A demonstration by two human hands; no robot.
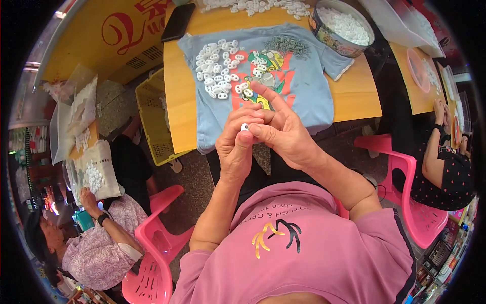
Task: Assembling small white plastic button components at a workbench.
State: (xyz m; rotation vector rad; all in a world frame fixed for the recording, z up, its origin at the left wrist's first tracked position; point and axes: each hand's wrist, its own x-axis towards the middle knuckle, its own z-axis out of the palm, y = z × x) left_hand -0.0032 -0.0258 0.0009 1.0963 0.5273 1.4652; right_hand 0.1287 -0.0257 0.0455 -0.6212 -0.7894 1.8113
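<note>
Between my hands, just past the table's near edge, is a small white plastic piece with a dark hole showing. My left hand pinches it between thumb and curled fingers. The thumb of my right hand presses at the piece's right side, while its index finger stretches out over the cloth. Ahead lies a blue-grey T-shirt spread flat with a colourful print. White oval two-hole pieces form a loose pile on its left. A few more pieces sit mid-shirt, beside a heap of small dark metal parts.
A round tin full of white pieces stands at the table's back right. A black phone lies at the back left. Below the left edge is a yellow crate. People sit working at both sides, near pink chairs.
</note>
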